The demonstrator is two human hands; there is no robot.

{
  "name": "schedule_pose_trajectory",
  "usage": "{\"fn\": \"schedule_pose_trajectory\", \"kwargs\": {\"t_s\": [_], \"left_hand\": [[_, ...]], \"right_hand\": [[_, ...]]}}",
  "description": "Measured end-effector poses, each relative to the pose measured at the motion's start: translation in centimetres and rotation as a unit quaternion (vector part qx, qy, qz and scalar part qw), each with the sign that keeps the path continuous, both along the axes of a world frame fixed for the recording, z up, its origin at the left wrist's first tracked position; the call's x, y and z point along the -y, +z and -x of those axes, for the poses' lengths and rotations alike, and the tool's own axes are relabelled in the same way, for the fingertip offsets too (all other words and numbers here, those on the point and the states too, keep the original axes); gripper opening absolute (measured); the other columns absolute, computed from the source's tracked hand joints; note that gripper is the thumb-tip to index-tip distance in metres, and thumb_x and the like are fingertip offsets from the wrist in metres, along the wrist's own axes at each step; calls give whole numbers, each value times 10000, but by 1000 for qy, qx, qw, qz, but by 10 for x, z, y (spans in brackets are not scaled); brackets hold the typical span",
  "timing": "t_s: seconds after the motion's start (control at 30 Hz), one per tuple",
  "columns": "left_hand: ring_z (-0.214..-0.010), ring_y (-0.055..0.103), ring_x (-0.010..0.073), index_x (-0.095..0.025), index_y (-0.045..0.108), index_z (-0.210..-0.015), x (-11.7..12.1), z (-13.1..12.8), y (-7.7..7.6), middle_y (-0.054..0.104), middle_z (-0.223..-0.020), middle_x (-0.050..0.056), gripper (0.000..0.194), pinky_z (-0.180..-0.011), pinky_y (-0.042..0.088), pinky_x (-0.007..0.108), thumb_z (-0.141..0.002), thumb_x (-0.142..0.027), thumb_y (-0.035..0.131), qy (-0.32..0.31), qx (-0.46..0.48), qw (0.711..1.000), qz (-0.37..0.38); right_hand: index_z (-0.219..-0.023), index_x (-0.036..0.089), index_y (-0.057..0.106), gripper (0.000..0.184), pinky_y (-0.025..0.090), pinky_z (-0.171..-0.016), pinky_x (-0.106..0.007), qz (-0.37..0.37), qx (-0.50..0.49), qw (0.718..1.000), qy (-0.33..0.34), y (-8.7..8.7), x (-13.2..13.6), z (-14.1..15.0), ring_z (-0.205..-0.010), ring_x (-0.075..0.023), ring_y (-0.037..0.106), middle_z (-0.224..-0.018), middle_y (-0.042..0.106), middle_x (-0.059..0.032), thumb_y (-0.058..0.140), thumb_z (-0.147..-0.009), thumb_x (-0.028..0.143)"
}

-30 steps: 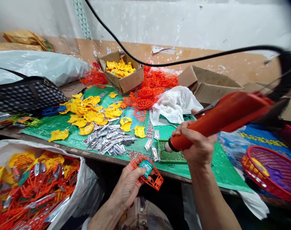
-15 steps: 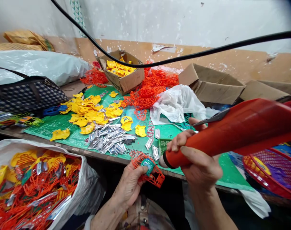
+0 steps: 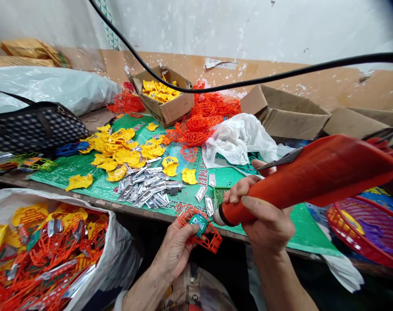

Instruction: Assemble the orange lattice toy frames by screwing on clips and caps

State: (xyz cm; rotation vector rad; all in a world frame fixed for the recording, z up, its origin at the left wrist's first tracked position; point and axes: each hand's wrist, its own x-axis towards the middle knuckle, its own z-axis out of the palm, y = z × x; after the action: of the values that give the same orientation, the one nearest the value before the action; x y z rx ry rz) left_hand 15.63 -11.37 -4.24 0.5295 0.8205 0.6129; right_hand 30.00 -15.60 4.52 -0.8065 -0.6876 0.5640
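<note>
My left hand (image 3: 177, 244) is closed on an orange lattice plastic frame (image 3: 212, 242), low in front of the table edge. A teal plastic piece (image 3: 199, 223) sits on that frame, by my thumb. My right hand (image 3: 264, 216) is wrapped round an orange-red electric screwdriver (image 3: 300, 181), held slanting down to the left. Its tip meets or nearly meets the teal piece; the exact contact is too small to make out. Just behind the screwdriver's nose is a green basket (image 3: 220, 195), partly hidden, with silver plates (image 3: 209, 205) beside it.
Yellow plastic parts (image 3: 118, 151) and silver plates (image 3: 151, 188) lie piled on the green-covered table (image 3: 57, 172). A white sack (image 3: 118, 242) of assembled parts stands lower left. A black cable (image 3: 235, 84) hangs across. At right is a red basket (image 3: 352, 250); cardboard boxes (image 3: 296, 125) stand behind.
The screwdriver's rear end has swung slightly down and left, and the cable has shifted. Both hands keep their grips, with the frame and teal piece almost in the same place.
</note>
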Motion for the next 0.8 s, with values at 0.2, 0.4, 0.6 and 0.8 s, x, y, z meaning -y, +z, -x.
{"fn": "schedule_pose_trajectory", "kwargs": {"t_s": [0.2, 0.4, 0.6, 0.8], "left_hand": [[-638, 672, 130, -155, 692, -900, 0, -1, -2, 740, -788, 11, 270, -601, 537, 217, -641, -124, 763, -14, 34, 998, 44], [-636, 702, 146, -141, 663, -910, 0, -2, -5, 748, -802, 20, 296, -584, 548, 218, -628, -75, 727, 7, 53, 992, 111], [-602, 706, 140, -112, 676, -858, -1, -2, -3, 756, -746, 28, 215, -549, 546, 199, -651, -52, 674, 9, 64, 985, 158], [-567, 702, 141, -101, 694, -794, -1, -1, -1, 757, -694, 32, 169, -525, 540, 191, -641, -38, 660, 20, 78, 981, 177]], "right_hand": [[-1040, 272, 617, 407, 515, -594, -322, -22, -15, 1000, 1, 2, 1, 0, -567, -129, 578, -670, 593, 48, 650, -665, 117], [-964, 268, 627, 324, 510, -588, -327, -15, -42, 999, -6, 5, 1, 1, -569, -128, 556, -681, 559, 49, 626, -664, 145], [-977, 287, 609, 352, 513, -574, -313, -10, -50, 998, -33, 8, 1, 1, -548, -118, 528, -660, 535, 57, 613, -645, 171], [-996, 271, 603, 364, 520, -581, -315, -18, -74, 997, -23, 9, 2, 1, -549, -116, 526, -658, 543, 52, 627, -644, 185]]}}
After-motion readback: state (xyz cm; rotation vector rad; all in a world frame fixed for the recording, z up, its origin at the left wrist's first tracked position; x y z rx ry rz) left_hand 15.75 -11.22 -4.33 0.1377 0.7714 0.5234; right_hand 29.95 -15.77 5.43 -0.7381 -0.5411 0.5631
